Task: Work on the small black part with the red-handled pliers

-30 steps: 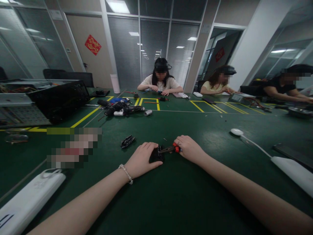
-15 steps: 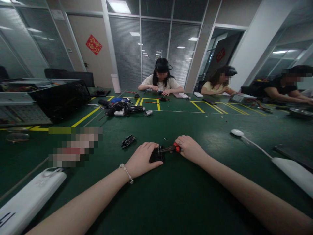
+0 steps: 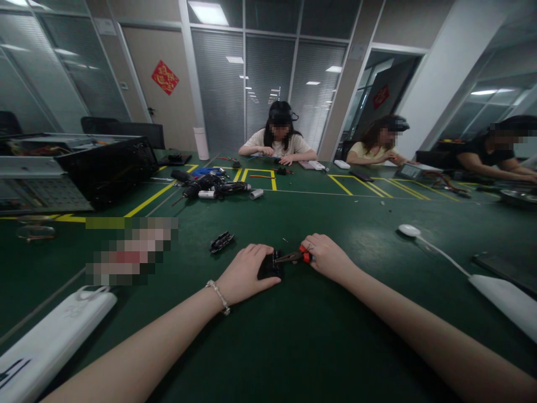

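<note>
My left hand (image 3: 247,270), with a bracelet at the wrist, is closed around a small black part (image 3: 269,267) on the green table. Its fingers lie along the far side and the thumb along the near side. My right hand (image 3: 326,253) grips the red handles of a pair of pliers (image 3: 297,256). The pliers' dark jaws point left and reach the right edge of the black part; what they pinch is too small to make out. Another black piece (image 3: 222,242) rests beyond my left hand. A tiny thin bit (image 3: 285,240) lies just past the pliers.
Tools and a battery-like cylinder (image 3: 256,193) lie heaped farther back. At left stands an opened computer case (image 3: 113,170). White power strips (image 3: 62,330) flank me, one with a white puck (image 3: 409,230) on its cable. Several people (image 3: 279,134) work across the table (image 3: 327,347).
The view has shifted very slightly. Both hands, the black part and the pliers keep nearly the same places; the pliers' handles look a touch lower and more level.
</note>
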Demonstrator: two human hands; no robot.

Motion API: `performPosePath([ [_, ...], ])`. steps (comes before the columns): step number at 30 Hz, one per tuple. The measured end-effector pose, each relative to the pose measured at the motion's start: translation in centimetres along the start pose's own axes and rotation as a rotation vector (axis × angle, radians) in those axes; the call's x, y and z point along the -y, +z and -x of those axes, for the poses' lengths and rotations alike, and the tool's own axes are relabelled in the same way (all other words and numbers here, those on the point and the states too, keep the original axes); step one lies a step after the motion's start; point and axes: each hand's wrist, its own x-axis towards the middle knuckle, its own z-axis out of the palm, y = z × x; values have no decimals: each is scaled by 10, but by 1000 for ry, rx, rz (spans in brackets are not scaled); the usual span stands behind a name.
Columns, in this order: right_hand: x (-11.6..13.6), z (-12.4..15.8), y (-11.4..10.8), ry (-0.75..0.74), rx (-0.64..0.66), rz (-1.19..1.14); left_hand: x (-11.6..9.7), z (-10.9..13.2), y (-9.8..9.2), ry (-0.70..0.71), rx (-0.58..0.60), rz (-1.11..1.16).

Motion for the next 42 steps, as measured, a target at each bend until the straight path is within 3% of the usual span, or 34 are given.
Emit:
performPosePath([
  [42,0,0,1,3,5,3,0,0,-1,2,6,1],
])
